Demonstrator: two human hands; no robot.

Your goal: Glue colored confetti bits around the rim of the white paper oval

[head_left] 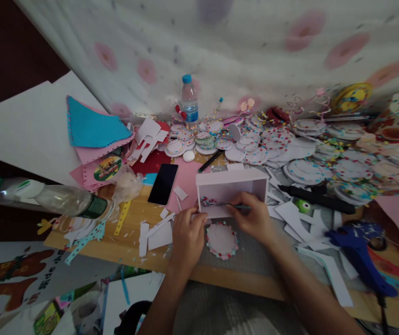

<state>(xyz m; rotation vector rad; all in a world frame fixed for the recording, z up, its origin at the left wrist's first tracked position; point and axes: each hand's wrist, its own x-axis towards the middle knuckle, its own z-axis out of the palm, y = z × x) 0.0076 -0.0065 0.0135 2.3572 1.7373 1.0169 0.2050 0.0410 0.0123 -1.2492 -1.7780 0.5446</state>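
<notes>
A white paper box (232, 176) stands tilted with its open side toward me on the work surface. Small red, white and blue pieces (208, 201) lie in its left part. My left hand (189, 235) pinches the box at its lower left corner. Reaching into the box, my right hand (250, 216) is closed on thin dark tweezers (239, 206), whose tip points left at the small pieces. Just below the box, between my hands, lies a round white paper disc (222, 240) edged with red, white and blue pieces.
Many decorated paper discs (304, 171) pile up along the back. A water bottle (189, 100) stands behind them. A phone (163, 184) and paper scraps (160, 236) lie left; a blue glue gun (360, 256) and black pen-like tool (318, 199) lie right. A large clear bottle (60, 200) is far left.
</notes>
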